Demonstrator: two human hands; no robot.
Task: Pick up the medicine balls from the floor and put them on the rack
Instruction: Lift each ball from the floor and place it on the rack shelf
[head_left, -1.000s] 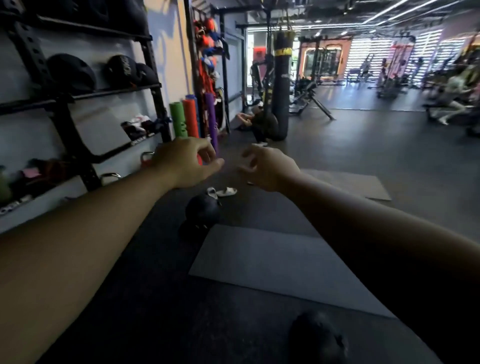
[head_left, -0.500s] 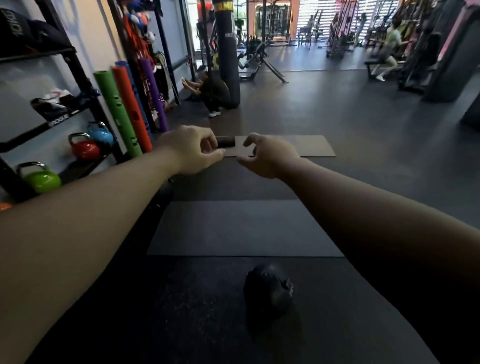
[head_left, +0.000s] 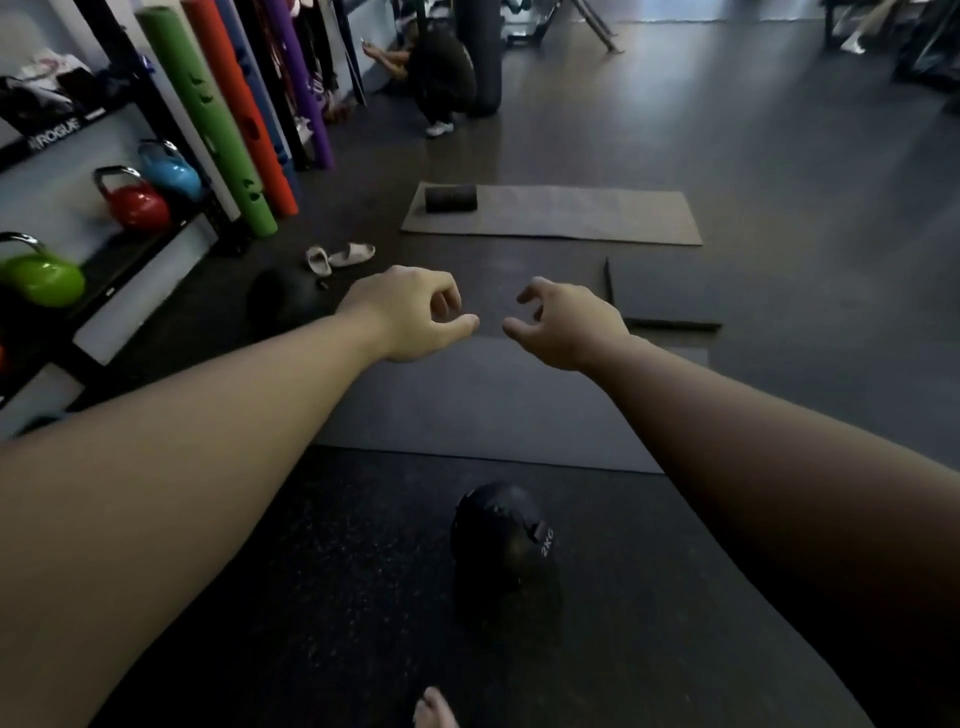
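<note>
Two black balls lie on the floor: the near ball, marked 2KG, sits on the speckled mat below and between both hands, while the far ball rests just left of the left hand. Both look round, dense and without a handle, so I judge a palm on either side best. Left hand and right hand hover empty, fingers loosely curled, close together but apart. Kettlebells sit on the rack further left.
</note>
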